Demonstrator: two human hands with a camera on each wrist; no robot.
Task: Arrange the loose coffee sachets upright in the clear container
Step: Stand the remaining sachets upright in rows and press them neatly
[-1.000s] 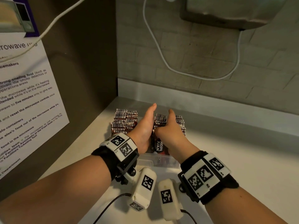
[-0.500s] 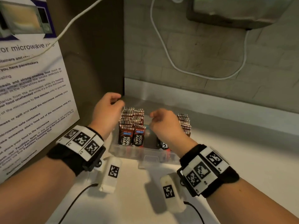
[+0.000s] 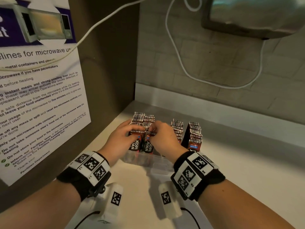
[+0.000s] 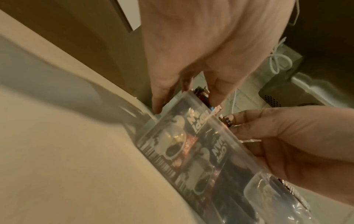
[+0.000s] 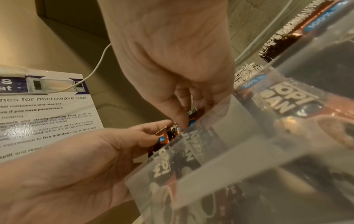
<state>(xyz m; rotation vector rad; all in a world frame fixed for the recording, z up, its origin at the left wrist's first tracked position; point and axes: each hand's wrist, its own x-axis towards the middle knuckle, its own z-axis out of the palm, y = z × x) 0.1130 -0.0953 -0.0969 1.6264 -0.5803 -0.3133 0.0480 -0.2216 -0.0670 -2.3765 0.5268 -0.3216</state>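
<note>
A clear container stands on the white counter and holds brown coffee sachets upright in several rows. Two full rows fill its left side; a shorter row and another row stand to the right. My left hand pinches the front sachets of the leftmost row, thumb on their printed face. Beside it, my right hand pinches the serrated tops of the neighbouring row's front sachets. In the right wrist view, the right hand's fingertips and the left thumb meet at the sachet tops over the container wall.
A brown side panel with a microwave-use poster stands close on the left. A tiled wall with a white cable is behind, and a metal appliance hangs at the top right. Bare counter extends to the right.
Both hands have come together onto the front of the two left rows. Half a second ago the left hand hovered left of the container and the right hand was over its middle.
</note>
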